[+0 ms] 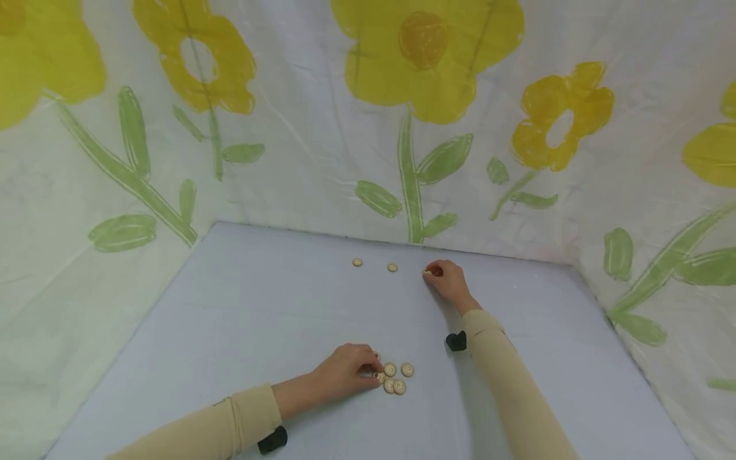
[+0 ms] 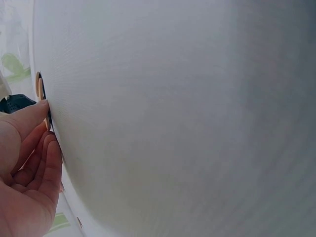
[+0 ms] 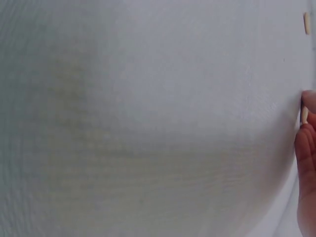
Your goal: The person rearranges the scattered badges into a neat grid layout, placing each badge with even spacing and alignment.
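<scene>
Close to the table's far edge, my right hand (image 1: 450, 281) pinches a round wooden button (image 1: 427, 272) between thumb and fingers. The right wrist view shows this disc edge-on at the tabletop, mostly covered by the fingertips. Two more buttons, a middle one (image 1: 392, 268) and a left one (image 1: 357, 262), lie flat in a row to its left. Nearer the front, my left hand (image 1: 347, 370) pinches a button (image 1: 379, 377) at the left side of a small cluster of pale wooden buttons (image 1: 399, 386). One behind its fingertips is partly hidden.
Under everything is a white-covered table (image 1: 259, 306). A white curtain (image 1: 310, 166) printed with yellow flowers hangs along its far edge and sides. Dark wrist devices show under the left sleeve (image 1: 273, 440) and beside the right sleeve (image 1: 457, 341).
</scene>
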### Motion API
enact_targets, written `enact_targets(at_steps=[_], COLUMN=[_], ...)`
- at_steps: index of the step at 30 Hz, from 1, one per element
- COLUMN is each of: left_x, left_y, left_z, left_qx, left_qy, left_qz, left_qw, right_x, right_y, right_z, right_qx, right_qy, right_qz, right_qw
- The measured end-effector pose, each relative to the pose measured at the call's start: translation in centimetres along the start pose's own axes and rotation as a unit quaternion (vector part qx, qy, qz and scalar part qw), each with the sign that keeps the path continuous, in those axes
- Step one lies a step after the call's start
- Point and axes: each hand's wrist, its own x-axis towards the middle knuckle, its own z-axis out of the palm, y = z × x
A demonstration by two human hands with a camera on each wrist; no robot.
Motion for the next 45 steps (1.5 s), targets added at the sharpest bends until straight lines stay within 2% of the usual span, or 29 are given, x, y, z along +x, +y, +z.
enact_targets(at_steps=[5,14,21,24,29,36,45], left_x=[-0.1,-0.1,-0.2,-0.2,0.0,-0.1,0.1], left_y=[0.2,0.6,0.4,0.1,0.0,0.2,-0.3], left_z=[-0.1,-0.3,0.0,0.1,0.0,0.0,0.2], left_qx=[-0.003,-0.007,-0.003,0.003,0.000,0.000,0.000], left_qy=[-0.003,-0.012,0.002,0.006,0.005,0.011,0.018], left_qz=[-0.001,-0.009,0.014,0.018,0.010,0.024,0.027], left_qw=[1.0000,0.9999,0.9999,0.9998,0.9999,0.9997,0.9995], right_x=[-0.2,-1.3,-2.0,-2.4,-3.1,-4.5,-5.5], right_y=[0.0,0.1,0.0,-0.2,-0.2,-0.6,-0.8], right_z=[0.0,0.4,0.4,0.3,0.2,0.3,0.6], right_qx=[0.007,0.068,0.104,0.111,0.110,0.115,0.118], right_qy=[-0.003,0.030,0.062,0.057,0.046,0.035,0.023], right_qz=[0.008,0.004,0.033,0.047,0.047,0.055,0.046], right_qw=[1.000,0.997,0.992,0.991,0.992,0.991,0.992])
